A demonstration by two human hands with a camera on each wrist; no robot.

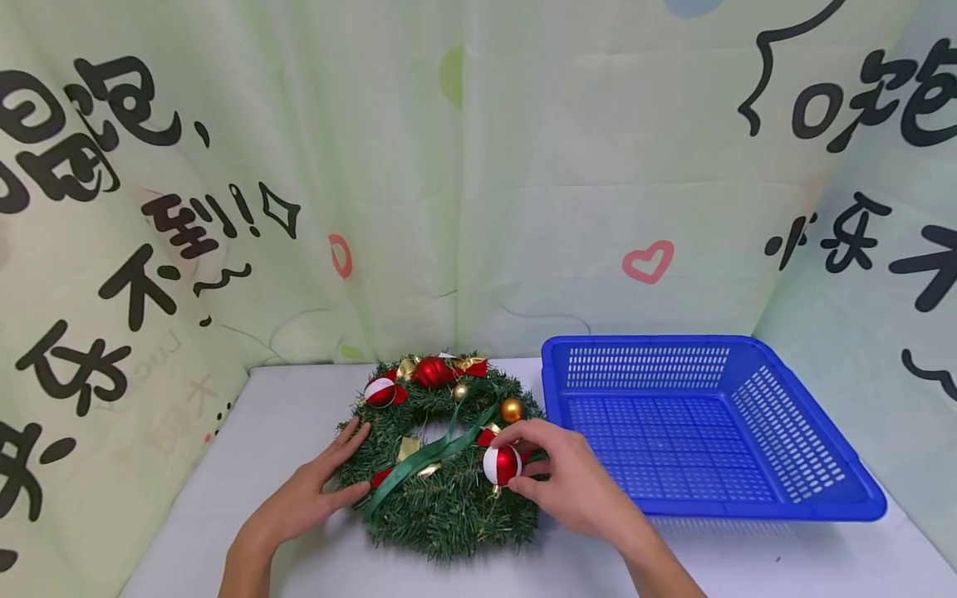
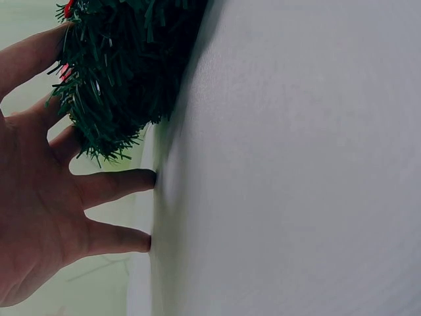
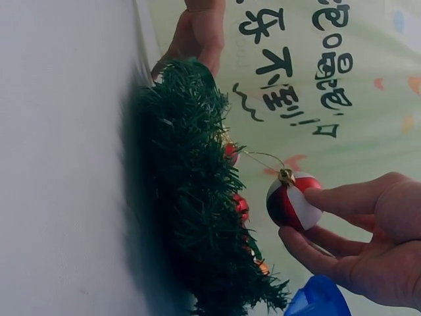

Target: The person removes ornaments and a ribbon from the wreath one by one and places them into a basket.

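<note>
A green Christmas wreath lies on the white table, dressed with red and gold ornaments and a green ribbon across its middle. My right hand pinches a red-and-white bauble just over the wreath's right side. In the right wrist view, a thin gold loop runs from the cap of that bauble toward the wreath. My left hand rests against the wreath's left edge with fingers spread. The left wrist view shows two fingertips of the left hand down on the table.
To the right of the wreath stands a blue plastic basket with slotted sides. Another red-and-white bauble, a red bauble and a gold bauble sit on the wreath. A printed pale green curtain hangs behind the table.
</note>
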